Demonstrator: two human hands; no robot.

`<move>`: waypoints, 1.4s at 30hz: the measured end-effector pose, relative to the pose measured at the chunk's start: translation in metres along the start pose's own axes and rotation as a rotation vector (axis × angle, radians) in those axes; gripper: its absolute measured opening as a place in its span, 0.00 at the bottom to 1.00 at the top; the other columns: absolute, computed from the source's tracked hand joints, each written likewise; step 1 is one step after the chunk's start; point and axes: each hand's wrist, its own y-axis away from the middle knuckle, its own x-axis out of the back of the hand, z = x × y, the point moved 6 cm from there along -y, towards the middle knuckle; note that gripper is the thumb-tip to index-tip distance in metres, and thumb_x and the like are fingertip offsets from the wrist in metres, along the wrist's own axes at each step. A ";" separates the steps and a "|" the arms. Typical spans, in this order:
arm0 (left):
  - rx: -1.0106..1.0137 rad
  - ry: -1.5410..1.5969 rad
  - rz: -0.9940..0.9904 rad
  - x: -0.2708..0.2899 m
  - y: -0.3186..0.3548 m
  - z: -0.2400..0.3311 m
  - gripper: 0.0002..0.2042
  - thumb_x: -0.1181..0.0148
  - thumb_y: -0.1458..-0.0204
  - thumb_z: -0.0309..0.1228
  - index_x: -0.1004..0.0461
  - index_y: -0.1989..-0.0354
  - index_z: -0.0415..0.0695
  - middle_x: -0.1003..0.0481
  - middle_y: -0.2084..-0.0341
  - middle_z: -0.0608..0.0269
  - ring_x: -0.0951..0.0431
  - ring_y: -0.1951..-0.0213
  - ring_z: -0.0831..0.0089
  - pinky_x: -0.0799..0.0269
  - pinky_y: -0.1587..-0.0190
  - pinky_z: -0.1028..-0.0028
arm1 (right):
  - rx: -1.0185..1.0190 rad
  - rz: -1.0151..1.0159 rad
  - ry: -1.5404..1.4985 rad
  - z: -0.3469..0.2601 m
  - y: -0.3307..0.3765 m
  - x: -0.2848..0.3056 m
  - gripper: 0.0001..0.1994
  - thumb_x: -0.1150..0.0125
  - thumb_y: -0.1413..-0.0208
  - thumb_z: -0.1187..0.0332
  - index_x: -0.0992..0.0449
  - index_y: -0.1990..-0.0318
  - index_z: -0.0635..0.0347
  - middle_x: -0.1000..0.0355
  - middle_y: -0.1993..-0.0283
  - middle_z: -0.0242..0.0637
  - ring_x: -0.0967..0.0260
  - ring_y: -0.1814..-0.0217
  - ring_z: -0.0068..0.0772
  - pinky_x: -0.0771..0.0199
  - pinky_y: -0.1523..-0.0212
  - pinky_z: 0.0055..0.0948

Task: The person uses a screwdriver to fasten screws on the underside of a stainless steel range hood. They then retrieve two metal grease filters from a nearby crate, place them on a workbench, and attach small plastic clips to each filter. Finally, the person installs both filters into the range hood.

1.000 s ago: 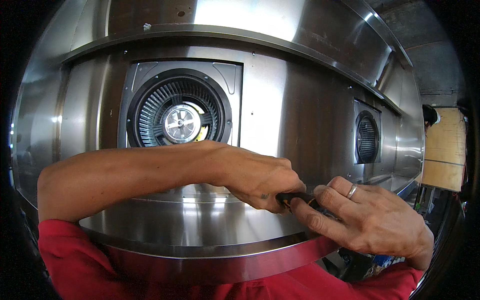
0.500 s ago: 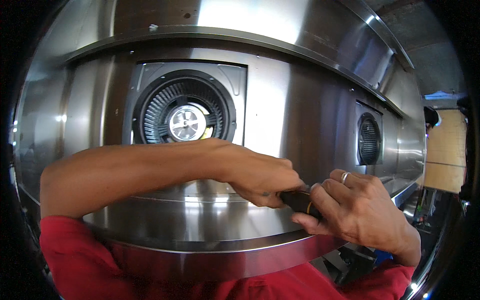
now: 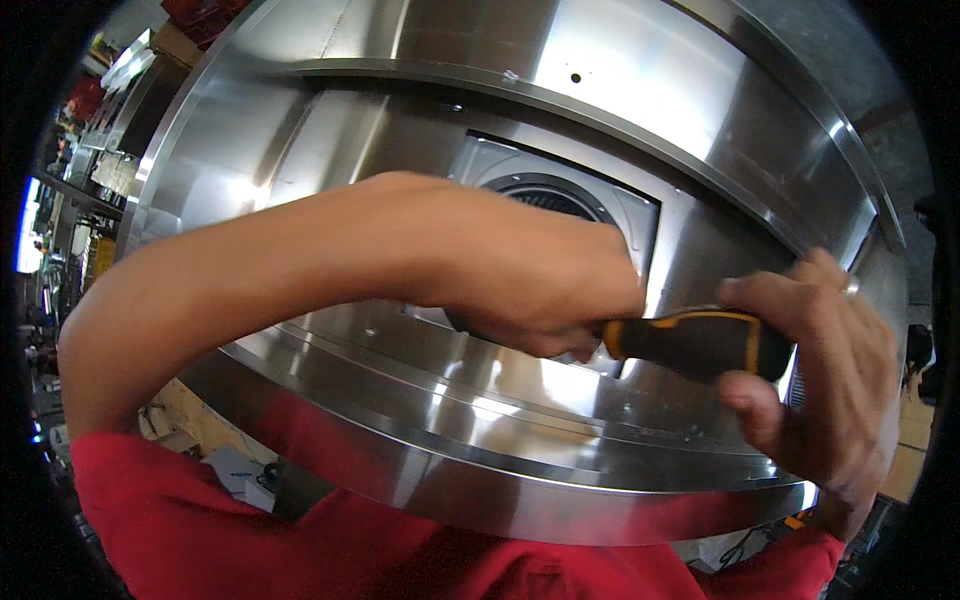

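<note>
A black-and-yellow screwdriver handle lies level between my hands, over the stainless steel panel. My left hand is closed round its front end; the shaft and tip are hidden there. At the butt of the handle is my right hand, with the thumb below and the fingers curled above it, blurred by motion. Behind my left wrist, a square fan housing with a round black blower is set into the panel, partly covered by my arm.
The curved steel front edge runs close to my body. A raised steel ledge crosses the far side, and a small hole lies beyond it. Cluttered shelves stand at the far left.
The view has swung left, so the blower appears further right. More of the screwdriver handle shows between my hands, which are now further apart, and my right hand's grip looks looser.
</note>
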 end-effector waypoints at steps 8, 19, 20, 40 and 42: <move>0.155 -0.012 -0.074 -0.025 0.146 -0.092 0.10 0.32 0.45 0.24 0.19 0.56 0.35 0.18 0.70 0.41 0.16 0.66 0.50 0.23 0.62 0.57 | 0.197 -0.146 -0.553 -0.079 -0.137 -0.062 0.23 0.30 0.39 0.63 0.27 0.42 0.68 0.27 0.56 0.50 0.24 0.56 0.50 0.21 0.58 0.43; 0.020 0.294 0.121 -0.036 0.171 -0.133 0.10 0.32 0.43 0.24 0.18 0.53 0.38 0.17 0.67 0.39 0.15 0.65 0.49 0.22 0.60 0.57 | 0.174 -0.152 -0.585 -0.099 -0.174 -0.094 0.23 0.37 0.32 0.58 0.30 0.39 0.66 0.31 0.55 0.51 0.26 0.59 0.50 0.18 0.61 0.44; 0.047 0.297 0.127 -0.037 0.172 -0.135 0.10 0.32 0.42 0.25 0.18 0.53 0.37 0.17 0.67 0.39 0.16 0.66 0.50 0.22 0.60 0.56 | 0.164 -0.167 -0.584 -0.100 -0.174 -0.093 0.23 0.37 0.32 0.58 0.30 0.39 0.66 0.31 0.56 0.50 0.26 0.59 0.49 0.18 0.63 0.44; 0.166 0.266 0.049 -0.053 0.169 -0.151 0.06 0.32 0.40 0.26 0.17 0.61 0.34 0.16 0.71 0.47 0.18 0.72 0.60 0.21 0.66 0.61 | 0.186 -0.106 -0.536 -0.104 -0.173 -0.106 0.21 0.45 0.27 0.55 0.32 0.39 0.64 0.36 0.59 0.44 0.28 0.64 0.44 0.21 0.67 0.40; 0.139 0.302 0.030 -0.051 0.166 -0.147 0.06 0.32 0.40 0.26 0.17 0.61 0.34 0.16 0.71 0.48 0.18 0.72 0.60 0.20 0.66 0.61 | 0.173 -0.113 -0.522 -0.106 -0.171 -0.109 0.21 0.47 0.26 0.54 0.32 0.39 0.64 0.36 0.60 0.44 0.28 0.64 0.45 0.20 0.67 0.41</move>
